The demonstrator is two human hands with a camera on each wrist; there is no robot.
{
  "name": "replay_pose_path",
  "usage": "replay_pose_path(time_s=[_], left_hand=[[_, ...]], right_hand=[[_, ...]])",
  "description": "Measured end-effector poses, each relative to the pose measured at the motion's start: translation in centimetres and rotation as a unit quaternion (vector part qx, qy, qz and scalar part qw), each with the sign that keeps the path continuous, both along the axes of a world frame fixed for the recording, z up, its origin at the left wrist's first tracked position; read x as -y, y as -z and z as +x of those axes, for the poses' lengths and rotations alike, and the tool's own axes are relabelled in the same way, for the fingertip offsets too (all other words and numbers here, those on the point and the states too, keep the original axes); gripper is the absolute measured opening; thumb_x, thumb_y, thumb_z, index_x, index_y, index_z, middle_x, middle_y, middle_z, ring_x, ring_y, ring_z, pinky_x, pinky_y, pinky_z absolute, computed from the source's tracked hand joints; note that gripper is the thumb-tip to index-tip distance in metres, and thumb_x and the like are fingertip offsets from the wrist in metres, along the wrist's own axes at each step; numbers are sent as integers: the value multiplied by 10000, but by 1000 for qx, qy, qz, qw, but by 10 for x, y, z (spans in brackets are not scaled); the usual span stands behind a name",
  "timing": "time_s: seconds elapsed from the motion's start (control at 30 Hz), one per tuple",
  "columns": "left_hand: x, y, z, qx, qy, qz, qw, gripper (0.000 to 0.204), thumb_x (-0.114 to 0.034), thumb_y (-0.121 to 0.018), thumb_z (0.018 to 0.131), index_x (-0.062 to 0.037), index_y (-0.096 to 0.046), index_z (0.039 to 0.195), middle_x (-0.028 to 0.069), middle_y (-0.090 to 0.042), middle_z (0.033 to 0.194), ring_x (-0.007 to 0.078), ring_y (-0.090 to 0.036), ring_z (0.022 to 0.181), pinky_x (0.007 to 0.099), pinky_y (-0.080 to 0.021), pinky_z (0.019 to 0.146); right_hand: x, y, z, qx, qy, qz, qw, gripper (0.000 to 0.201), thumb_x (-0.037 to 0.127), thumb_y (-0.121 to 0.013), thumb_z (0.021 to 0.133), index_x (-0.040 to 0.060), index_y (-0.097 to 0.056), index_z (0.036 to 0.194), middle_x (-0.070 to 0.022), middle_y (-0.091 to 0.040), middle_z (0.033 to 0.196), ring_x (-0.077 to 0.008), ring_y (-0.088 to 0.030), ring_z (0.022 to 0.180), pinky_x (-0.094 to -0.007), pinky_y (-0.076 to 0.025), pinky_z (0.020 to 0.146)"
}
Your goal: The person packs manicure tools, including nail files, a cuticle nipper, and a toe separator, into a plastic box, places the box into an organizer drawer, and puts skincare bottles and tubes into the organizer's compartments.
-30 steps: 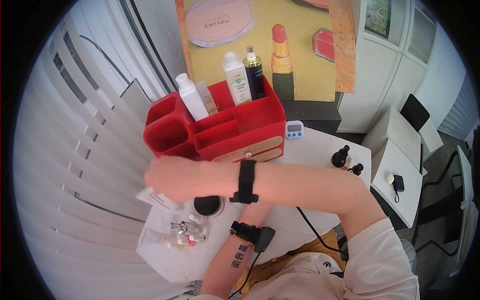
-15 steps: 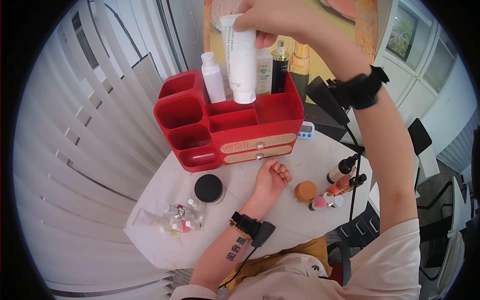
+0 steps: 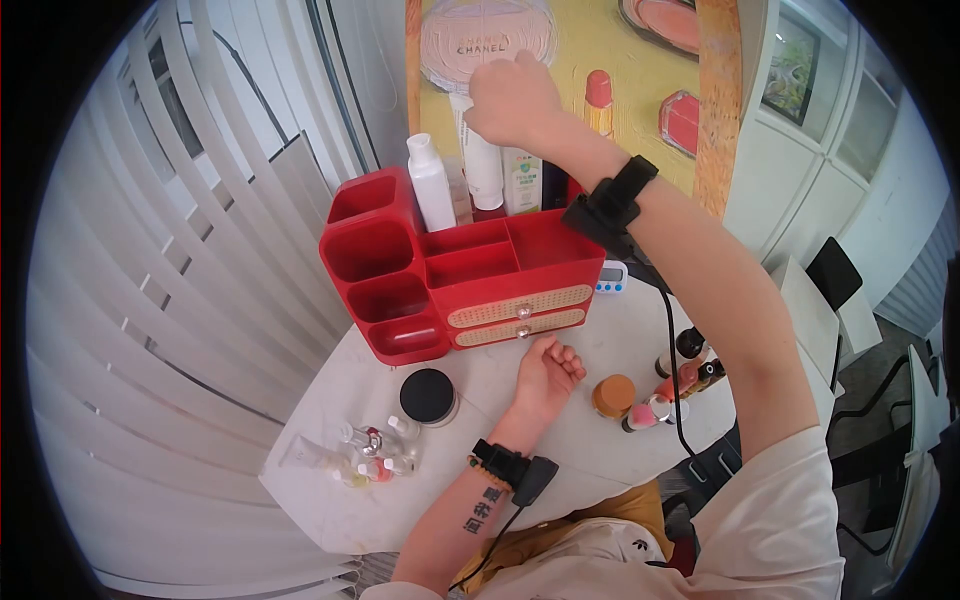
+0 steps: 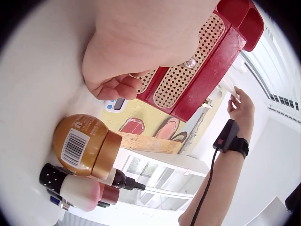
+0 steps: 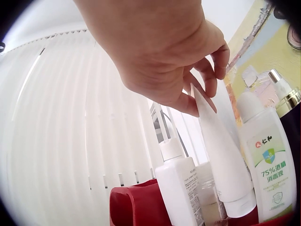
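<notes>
My right hand (image 3: 515,103) pinches the crimped top end of a white tube (image 3: 484,172), which stands cap down in the back compartment of the red organizer (image 3: 470,285). In the right wrist view the thumb and fingers of my right hand (image 5: 164,61) hold the tube (image 5: 225,160) between a white bottle (image 5: 178,188) and a green-labelled bottle (image 5: 270,162). On the table in front of the drawers rests my left hand (image 3: 547,380), its fingers loosely curled around nothing. The left wrist view shows that hand (image 4: 127,52) close to the drawer fronts.
A black-lidded jar (image 3: 428,397) and several small bottles (image 3: 385,450) stand at the table's left. To the right are an orange-lidded jar (image 3: 613,396), several cosmetics (image 3: 688,378) and a small timer (image 3: 611,277). A painting (image 3: 640,75) stands behind.
My right hand has swung from the left of the table up over the organizer and lowered the white tube into its back compartment. The left hand has stayed resting on the table.
</notes>
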State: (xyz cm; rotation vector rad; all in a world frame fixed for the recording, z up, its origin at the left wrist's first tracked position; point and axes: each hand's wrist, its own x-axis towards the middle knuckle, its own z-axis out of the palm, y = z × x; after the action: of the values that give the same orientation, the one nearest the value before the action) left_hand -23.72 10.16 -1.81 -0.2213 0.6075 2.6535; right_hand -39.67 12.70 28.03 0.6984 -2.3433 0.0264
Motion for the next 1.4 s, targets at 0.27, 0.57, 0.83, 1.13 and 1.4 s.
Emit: replay_pose_path(time_s=[0.27, 0.57, 0.83, 1.13, 1.4], left_hand=[[0, -2, 2, 2, -1, -9, 1000, 321, -266, -525, 989, -145, -412, 715, 24, -509, 735, 186, -530, 728, 343, -465, 748], [-1, -8, 4, 12, -2, -18, 1000, 303, -248, -536, 978, -147, -401, 726, 19, -471, 723, 189, -509, 722, 349, -453, 759], [-2, -14, 6, 14, -6, -13, 1000, 291, -235, -528, 979, -146, -395, 735, 16, -442, 731, 183, -478, 724, 343, -439, 763], [-1, -10, 5, 9, -7, -26, 1000, 302, -247, -535, 974, -147, -391, 728, 14, -448, 729, 183, -481, 729, 343, -440, 758], [-1, -8, 3, 1, -5, -11, 1000, 301, -238, -524, 981, -141, -388, 730, 17, -451, 722, 183, -479, 715, 344, -443, 748]], right_hand=[[2, 25, -12, -47, 49, -16, 998, 324, 298, -691, 768, 34, -764, 941, -161, -658, 1080, -377, -522, 1096, -510, -382, 895], [1, 33, -14, -21, 1, -21, 1000, 305, 266, -663, 739, 26, -760, 901, -153, -671, 1038, -372, -518, 1077, -538, -338, 889], [-5, 27, -9, 51, 26, -13, 998, 417, 343, -701, 734, 23, -745, 997, -179, -675, 1081, -398, -514, 1123, -537, -348, 888], [-9, 33, 28, -90, -138, -115, 980, 284, 261, -676, 834, -9, -685, 919, -267, -665, 1017, -409, -606, 1021, -505, -474, 850], [-15, 97, 43, 200, -126, 18, 971, 236, 184, -611, 893, -27, -708, 850, -260, -698, 852, -422, -698, 865, -509, -552, 793]])
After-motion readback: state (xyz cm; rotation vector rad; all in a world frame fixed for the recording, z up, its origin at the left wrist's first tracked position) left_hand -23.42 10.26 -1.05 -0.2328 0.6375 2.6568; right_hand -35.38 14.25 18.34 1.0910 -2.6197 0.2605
